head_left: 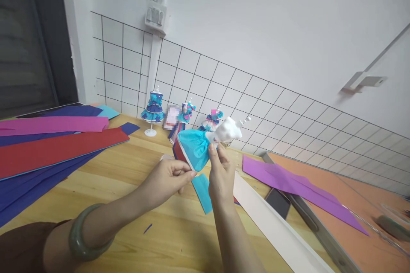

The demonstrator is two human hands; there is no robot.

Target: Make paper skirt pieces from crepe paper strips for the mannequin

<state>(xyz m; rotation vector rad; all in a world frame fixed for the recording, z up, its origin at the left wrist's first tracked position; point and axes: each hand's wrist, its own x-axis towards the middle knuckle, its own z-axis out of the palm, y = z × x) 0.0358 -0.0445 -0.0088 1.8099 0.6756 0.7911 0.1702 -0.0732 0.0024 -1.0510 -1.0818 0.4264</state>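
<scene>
A small white dress form (228,129) with a gathered turquoise paper skirt (193,147) is held up, tilted, over the table. My right hand (221,170) pinches it at the waist, thumb and fingers closed. My left hand (174,173) is closed at the skirt's white-edged hem, thumb and forefinger pinched together there. Beneath the skirt's edge a dark red and blue layer (179,153) shows. Just below the hands lies a turquoise paper strip (202,194), partly hidden by my right wrist.
Red, pink and blue paper sheets (64,147) spread across the left. A dressed mini mannequin (153,111) stands at the back, others beside it. To the right lie white paper (272,226), a phone (278,202) and purple paper (288,183). Wire grid (192,68) lines the wall.
</scene>
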